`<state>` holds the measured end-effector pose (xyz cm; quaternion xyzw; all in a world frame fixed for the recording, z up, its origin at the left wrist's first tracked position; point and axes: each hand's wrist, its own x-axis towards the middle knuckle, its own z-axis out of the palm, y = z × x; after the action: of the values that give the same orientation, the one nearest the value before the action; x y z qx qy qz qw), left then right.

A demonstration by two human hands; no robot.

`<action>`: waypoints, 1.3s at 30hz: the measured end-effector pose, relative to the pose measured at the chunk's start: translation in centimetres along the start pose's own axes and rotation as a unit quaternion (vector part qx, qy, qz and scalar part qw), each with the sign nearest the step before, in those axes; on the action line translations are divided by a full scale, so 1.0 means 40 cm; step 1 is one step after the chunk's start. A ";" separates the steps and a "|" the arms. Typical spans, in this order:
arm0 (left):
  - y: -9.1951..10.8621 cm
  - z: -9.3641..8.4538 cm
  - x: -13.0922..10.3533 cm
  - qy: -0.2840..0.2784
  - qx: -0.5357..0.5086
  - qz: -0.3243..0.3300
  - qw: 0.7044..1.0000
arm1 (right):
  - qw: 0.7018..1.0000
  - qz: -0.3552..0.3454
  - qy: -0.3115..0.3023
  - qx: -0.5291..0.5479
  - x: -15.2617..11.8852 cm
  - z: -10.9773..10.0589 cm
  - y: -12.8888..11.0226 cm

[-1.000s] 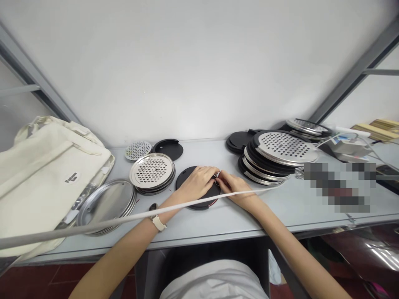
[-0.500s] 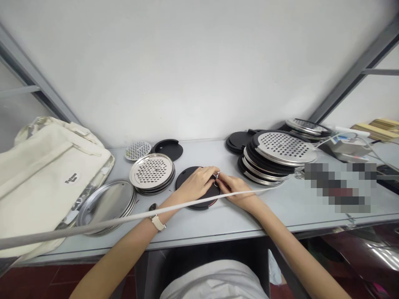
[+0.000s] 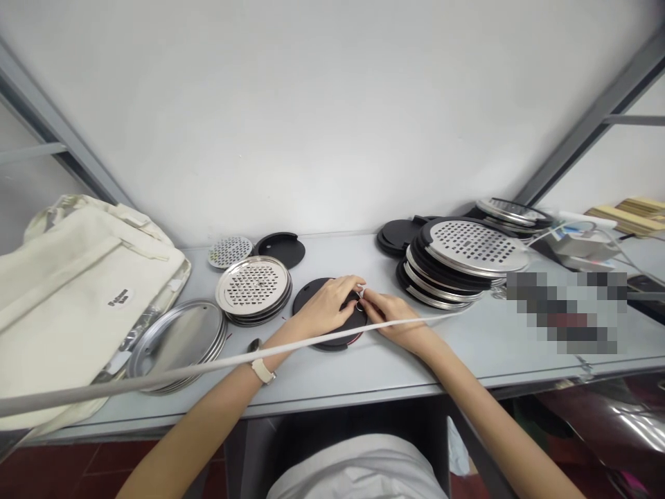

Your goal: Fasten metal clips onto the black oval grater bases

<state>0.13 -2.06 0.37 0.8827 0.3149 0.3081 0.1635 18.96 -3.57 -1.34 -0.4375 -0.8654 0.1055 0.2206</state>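
Observation:
A round black disc [image 3: 314, 298] lies flat on the table in front of me, with a strip of red at its lower right edge. Across the disc rests my left hand [image 3: 331, 303], its fingers bent and closed near the disc's right rim. My right hand [image 3: 393, 313] meets it there, thumb and fingertips pinched together. A small whitish bit and a thin ring show between the fingertips; what the fingers grip is too small to name. My left wrist wears a watch with a pale strap [image 3: 264, 371].
Perforated metal discs [image 3: 253, 285] and plain metal discs [image 3: 179, 339] are stacked at left, beside a cream bag [image 3: 67, 298]. A black disc [image 3: 285, 251] lies behind. At right stands a tall stack of black and metal discs [image 3: 472, 246]. A pale cord [image 3: 208, 365] crosses in front.
The fingers of my left hand have shifted slightly at the disc's right rim. Both hands otherwise stay in place, and the disc has not visibly moved.

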 end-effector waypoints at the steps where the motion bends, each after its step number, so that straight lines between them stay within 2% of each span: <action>1: 0.000 0.000 0.000 0.001 -0.003 -0.003 1.000 | 1.000 -0.001 0.000 0.003 0.000 0.000 0.000; 11: -0.003 0.000 -0.001 -0.005 -0.018 -0.028 0.999 | 1.000 -0.005 0.010 0.016 -0.001 -0.003 0.000; 18: 0.005 -0.004 0.000 -0.004 0.011 -0.023 1.000 | 1.000 0.004 0.009 0.016 0.002 0.001 -0.001; 39: -0.007 0.002 0.001 -0.008 -0.001 -0.021 1.000 | 0.999 0.018 -0.004 0.029 0.010 0.002 -0.003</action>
<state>0.07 -1.82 0.20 0.8784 0.3313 0.2977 0.1732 18.64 -3.33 -1.24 -0.4459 -0.8548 0.1360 0.2281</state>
